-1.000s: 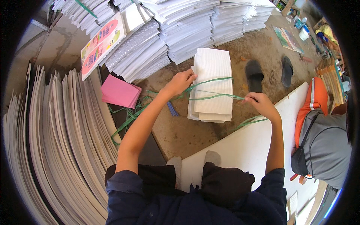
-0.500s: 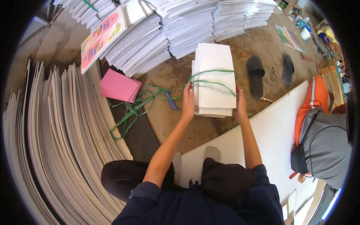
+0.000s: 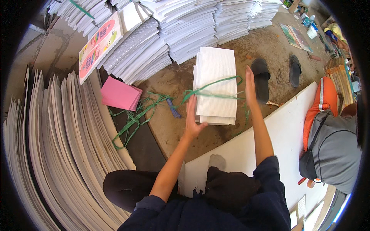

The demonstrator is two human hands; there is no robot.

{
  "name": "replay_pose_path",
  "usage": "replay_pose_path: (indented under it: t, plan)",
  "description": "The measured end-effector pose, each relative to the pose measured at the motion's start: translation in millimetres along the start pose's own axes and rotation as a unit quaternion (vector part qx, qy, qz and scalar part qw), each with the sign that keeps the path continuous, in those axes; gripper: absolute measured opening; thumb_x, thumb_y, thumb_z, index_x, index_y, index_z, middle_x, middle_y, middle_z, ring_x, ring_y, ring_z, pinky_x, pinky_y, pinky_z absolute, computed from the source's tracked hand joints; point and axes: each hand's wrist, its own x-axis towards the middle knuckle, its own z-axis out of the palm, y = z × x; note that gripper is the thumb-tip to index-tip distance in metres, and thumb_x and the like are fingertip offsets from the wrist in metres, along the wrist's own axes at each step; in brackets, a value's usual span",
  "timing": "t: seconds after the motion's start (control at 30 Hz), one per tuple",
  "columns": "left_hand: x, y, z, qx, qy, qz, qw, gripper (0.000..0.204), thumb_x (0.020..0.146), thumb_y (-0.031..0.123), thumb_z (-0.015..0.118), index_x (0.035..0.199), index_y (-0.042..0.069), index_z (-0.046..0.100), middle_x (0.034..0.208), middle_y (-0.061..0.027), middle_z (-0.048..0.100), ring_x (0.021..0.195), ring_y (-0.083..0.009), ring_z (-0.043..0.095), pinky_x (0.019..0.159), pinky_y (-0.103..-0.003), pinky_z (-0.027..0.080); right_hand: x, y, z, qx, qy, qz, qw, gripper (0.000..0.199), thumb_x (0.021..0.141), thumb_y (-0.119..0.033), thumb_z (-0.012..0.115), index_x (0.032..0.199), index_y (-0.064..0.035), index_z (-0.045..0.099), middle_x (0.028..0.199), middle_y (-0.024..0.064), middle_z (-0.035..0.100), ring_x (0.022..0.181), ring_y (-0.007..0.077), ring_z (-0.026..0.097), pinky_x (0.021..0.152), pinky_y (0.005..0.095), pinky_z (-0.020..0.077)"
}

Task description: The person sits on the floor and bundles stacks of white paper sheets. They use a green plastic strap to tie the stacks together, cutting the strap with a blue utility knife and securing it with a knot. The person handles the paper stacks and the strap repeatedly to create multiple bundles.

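A white stack of paper sheets (image 3: 216,82) lies on the brown floor, with a green strap (image 3: 210,89) tied across its middle. My left hand (image 3: 191,117) is flat against the stack's left side near its front corner, fingers straight. My right hand (image 3: 249,82) is held flat along the stack's right side, fingers pointing away from me. Neither hand grips anything.
Loose green strapping (image 3: 135,117) and a pink paper pad (image 3: 120,94) lie left of the stack. Big white paper piles (image 3: 173,27) line the back, fanned sheets (image 3: 58,146) the left. Two black sandals (image 3: 277,73), a white board (image 3: 277,131) and an orange-grey bag (image 3: 327,127) lie right.
Both hands let go of the green strap ends they were pulling, then moved to the stack's two sides. The left hand has slid back toward the front corner.
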Motion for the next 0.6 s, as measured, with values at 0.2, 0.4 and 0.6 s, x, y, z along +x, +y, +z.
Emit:
replay_pose_path:
  t: [0.2,0.4,0.6]
  plan:
    - [0.4,-16.4,3.8,0.044,-0.021,0.033,0.998,0.101,0.058,0.063,0.066,0.131,0.004,0.030,0.138,-0.0219,0.024,0.128,-0.0373,0.022,0.103,-0.054,0.008,87.4,-1.5,15.9,0.024,-0.038,-0.041,0.998,0.054,0.089,-0.046,0.038,0.129,-0.0091,0.038,0.132,0.0112,0.037,0.124,0.0228,0.031,0.102,0.0339,0.0216]
    - [2.0,-13.8,2.4,0.037,-0.005,0.019,0.999,0.090,0.056,0.047,0.075,0.127,0.004,0.038,0.136,-0.0222,0.029,0.125,-0.0378,0.029,0.100,-0.046,0.026,106.0,3.1,36.8,0.109,-0.070,-0.042,0.991,0.034,0.086,-0.028,0.053,0.113,-0.0065,0.053,0.110,0.0057,0.054,0.102,0.0143,0.047,0.088,0.0255,0.0344]
    - [-1.1,-18.4,11.2,0.043,0.029,0.005,0.999,0.085,0.058,0.046,0.074,0.123,0.003,0.041,0.134,-0.0223,0.032,0.123,-0.0387,0.031,0.099,-0.046,0.030,103.7,9.0,35.8,0.107,-0.057,-0.030,0.992,0.029,0.086,-0.025,0.052,0.108,-0.0061,0.055,0.098,0.0045,0.055,0.095,0.0141,0.049,0.083,0.0254,0.0364]
